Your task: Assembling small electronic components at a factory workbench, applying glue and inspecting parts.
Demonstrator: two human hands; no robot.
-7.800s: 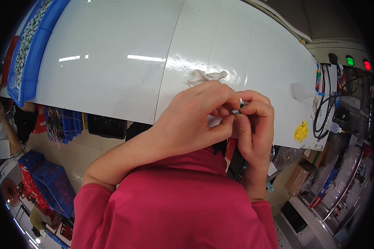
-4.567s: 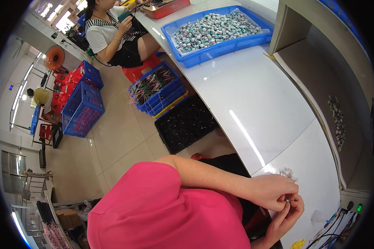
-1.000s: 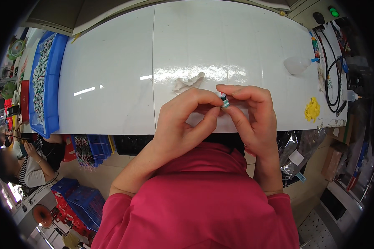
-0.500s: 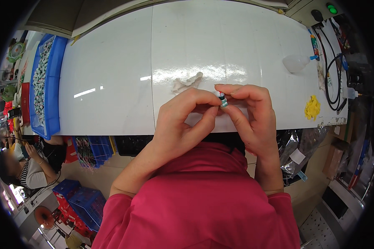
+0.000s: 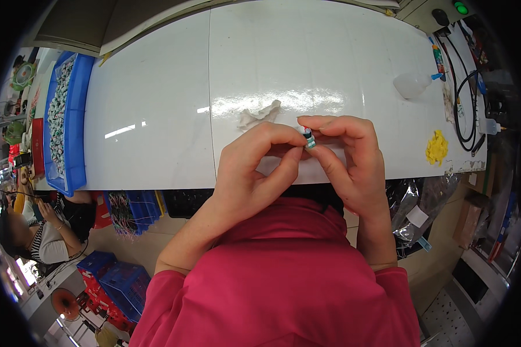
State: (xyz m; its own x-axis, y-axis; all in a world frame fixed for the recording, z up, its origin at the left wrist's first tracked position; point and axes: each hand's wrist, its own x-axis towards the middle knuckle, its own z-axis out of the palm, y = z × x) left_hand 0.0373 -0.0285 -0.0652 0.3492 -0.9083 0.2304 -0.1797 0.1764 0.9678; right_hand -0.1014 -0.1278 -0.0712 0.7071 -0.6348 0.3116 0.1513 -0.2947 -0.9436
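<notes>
Between my fingertips, above the front edge of the white table [image 5: 156,153], is a small painted figurine [image 5: 309,139] in white, green, dark and red. My left hand [image 5: 257,165] pinches it from the left with thumb and forefinger. From the other side, the thumb and forefinger of my right hand [image 5: 353,159] also close on it. Part of the figurine is covered by my fingers. A crumpled white cloth or tissue [image 5: 259,114] lies on the table just beyond my left hand.
A blue bin [image 5: 75,127] full of small green-and-white pieces stands at the left. At the right are a squeeze bottle [image 5: 412,85], a yellow lump [image 5: 436,147] and black cables [image 5: 458,98]. Another person [image 5: 46,231] sits at far left. Blue crates [image 5: 121,283] stand on the floor.
Both hands keep the same pinch on the figurine, almost still. The whole view has shifted very slightly.
</notes>
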